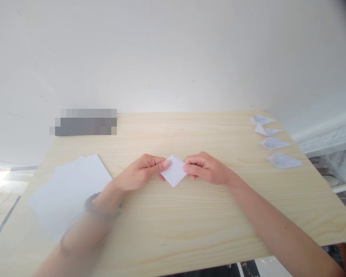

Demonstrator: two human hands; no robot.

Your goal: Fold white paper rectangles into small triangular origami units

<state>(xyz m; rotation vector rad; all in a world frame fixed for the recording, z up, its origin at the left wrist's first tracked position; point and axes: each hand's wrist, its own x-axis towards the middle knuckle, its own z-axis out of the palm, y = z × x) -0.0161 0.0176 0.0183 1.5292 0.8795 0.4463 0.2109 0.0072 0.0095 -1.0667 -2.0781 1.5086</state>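
Observation:
A small white folded paper (173,172), diamond-shaped with crease lines down its middle, is held above the middle of the table. My left hand (147,169) pinches its left corner, thumb on top and fingers behind. At the opposite corner, my right hand (205,168) grips the paper between thumb and curled fingers. One point of the diamond faces toward me and another faces the wall. The undersides of the fingers and the back of the paper are hidden.
Several loose white paper sheets (77,184) lie at the left, partly under my left forearm. Several folded paper pieces (273,144) line the right edge of the wooden table (173,223). A blurred dark object (85,125) stands at the back left, near the white wall (173,54).

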